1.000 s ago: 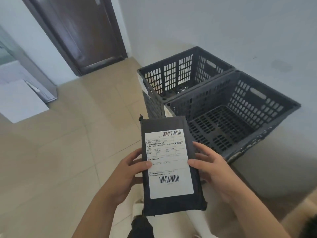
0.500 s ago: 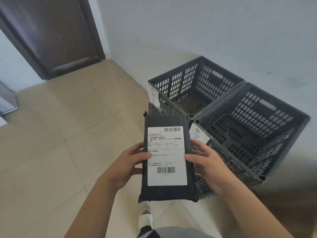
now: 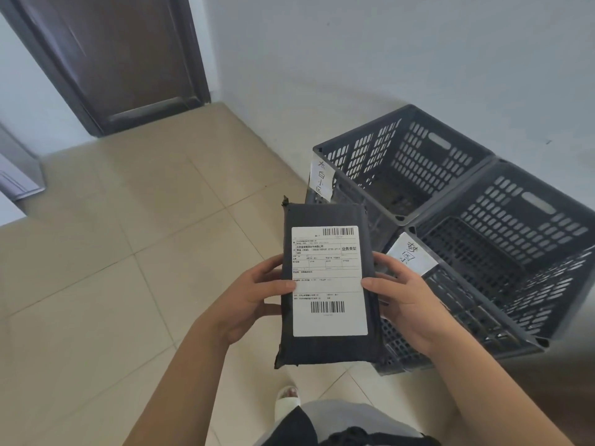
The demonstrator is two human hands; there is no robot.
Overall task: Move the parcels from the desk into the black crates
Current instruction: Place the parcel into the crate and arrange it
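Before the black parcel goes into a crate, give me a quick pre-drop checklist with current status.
1. Grip: left hand and right hand both hold the flat black plastic-wrapped parcel by its side edges: ok.
2. White shipping label faces up, readable: ok.
3. Near black slotted plastic crate has room: ok.
4. Far black slotted crate has room: ok.
5. Parcel over a crate opening: not ok.
6. Which handwritten crate tag matches: cannot tell.
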